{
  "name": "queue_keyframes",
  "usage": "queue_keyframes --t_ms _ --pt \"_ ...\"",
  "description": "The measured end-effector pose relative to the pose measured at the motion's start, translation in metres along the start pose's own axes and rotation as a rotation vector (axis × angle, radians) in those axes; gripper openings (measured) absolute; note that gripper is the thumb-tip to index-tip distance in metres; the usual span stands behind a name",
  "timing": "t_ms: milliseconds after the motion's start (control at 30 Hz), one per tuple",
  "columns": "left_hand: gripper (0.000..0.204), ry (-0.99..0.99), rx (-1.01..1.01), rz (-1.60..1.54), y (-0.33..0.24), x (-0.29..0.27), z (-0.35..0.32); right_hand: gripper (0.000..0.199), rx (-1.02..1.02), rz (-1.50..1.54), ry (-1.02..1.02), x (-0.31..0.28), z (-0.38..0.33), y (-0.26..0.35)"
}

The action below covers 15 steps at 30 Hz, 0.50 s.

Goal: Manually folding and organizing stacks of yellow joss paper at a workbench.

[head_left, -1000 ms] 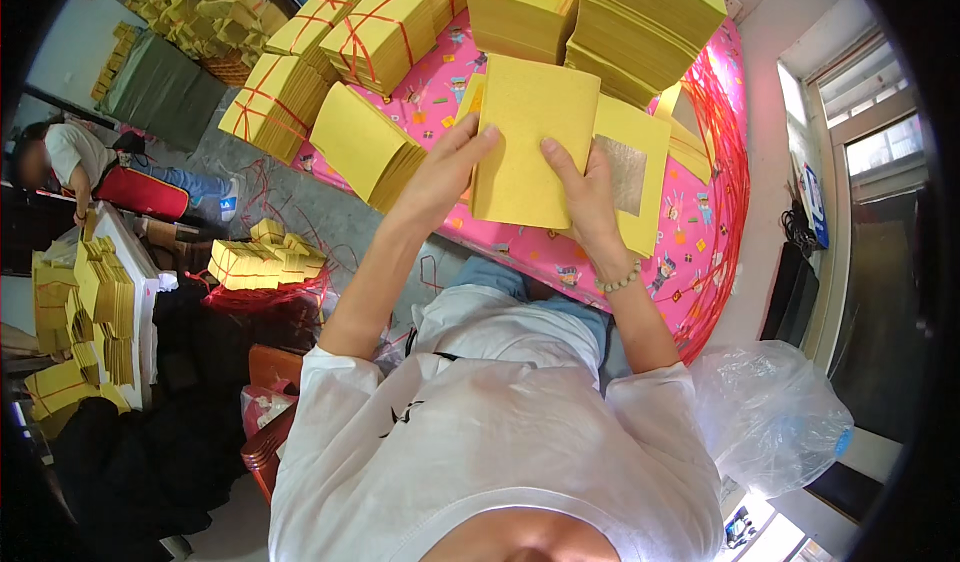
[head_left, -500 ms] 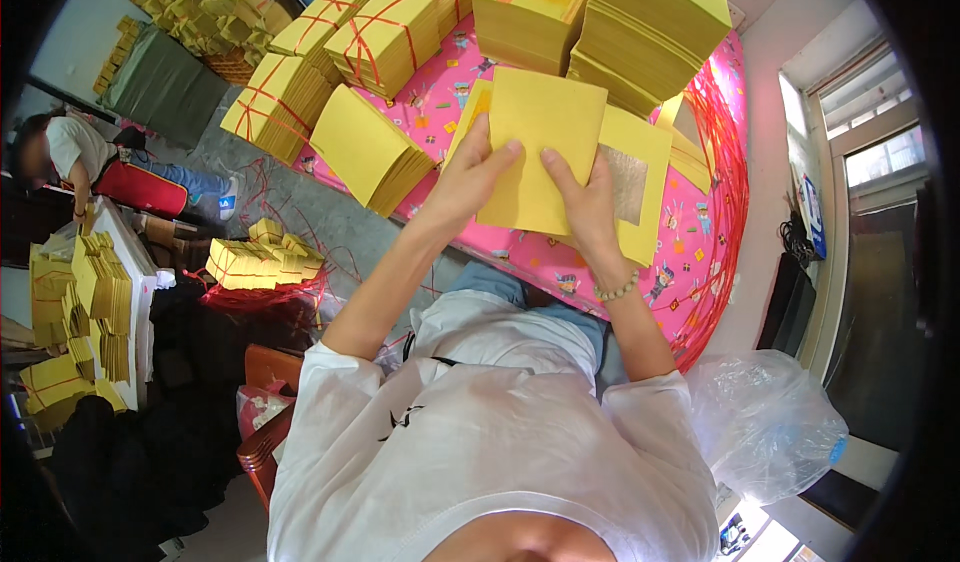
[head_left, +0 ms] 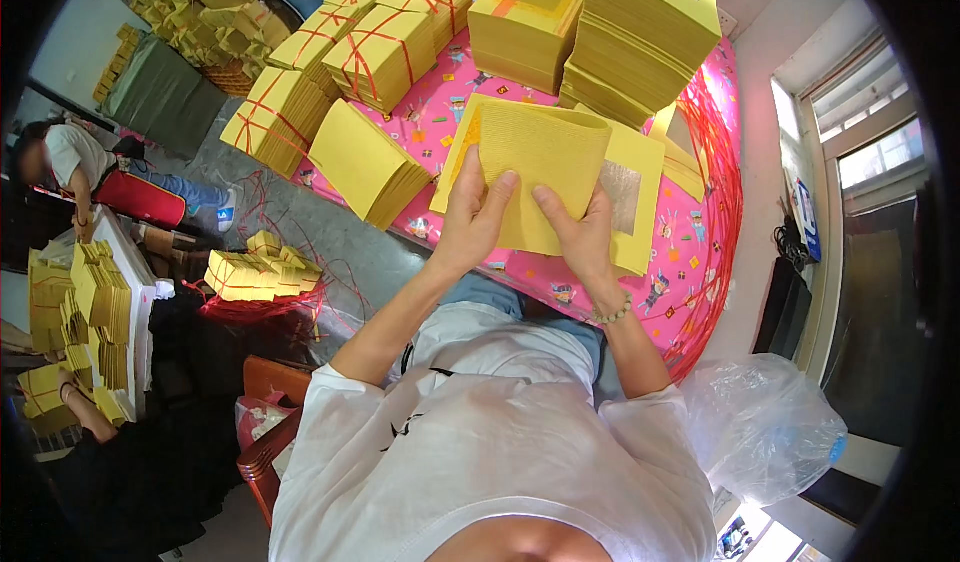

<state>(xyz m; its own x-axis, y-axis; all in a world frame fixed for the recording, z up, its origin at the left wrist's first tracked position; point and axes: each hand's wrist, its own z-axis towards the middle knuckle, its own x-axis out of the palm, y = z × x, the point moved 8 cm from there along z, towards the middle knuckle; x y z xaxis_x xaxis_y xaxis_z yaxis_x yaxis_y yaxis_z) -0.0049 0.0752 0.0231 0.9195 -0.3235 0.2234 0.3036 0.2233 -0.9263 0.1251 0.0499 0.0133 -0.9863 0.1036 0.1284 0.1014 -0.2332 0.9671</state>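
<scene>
My left hand and my right hand grip the lower part of yellow paper sheets between them, with both thumbs on top. The sheets bow, and their far edge curls over at the right. Just how many sheets are held I cannot tell. Under them, by my left fingers, shows yellow paper with an orange patch. Beside my right hand lies yellow paper with a silver square on the pink patterned tablecloth. A loose stack of yellow paper leans at the left.
Bundles tied with red string stand at the far left. Tall yellow paper stacks rise ahead. Red strings hang along the table's right edge, near a clear plastic bag. Another person stands by a white table.
The held sheets lay flat before and are now bowed, with the far edge curled over. Both hands have come slightly nearer to me. A co-worker's arm has appeared at the lower left.
</scene>
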Motion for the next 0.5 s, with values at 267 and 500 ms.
queue_keyframes --t_ms 267,500 --pt "0.037 0.000 0.021 0.117 -0.006 -0.002 -0.001 0.032 0.045 0.045 0.003 0.002 0.001 0.004" --pt "0.033 -0.089 0.097 0.140 -0.011 -0.009 -0.006 0.029 -0.008 0.040 0.033 0.007 0.002 0.014"
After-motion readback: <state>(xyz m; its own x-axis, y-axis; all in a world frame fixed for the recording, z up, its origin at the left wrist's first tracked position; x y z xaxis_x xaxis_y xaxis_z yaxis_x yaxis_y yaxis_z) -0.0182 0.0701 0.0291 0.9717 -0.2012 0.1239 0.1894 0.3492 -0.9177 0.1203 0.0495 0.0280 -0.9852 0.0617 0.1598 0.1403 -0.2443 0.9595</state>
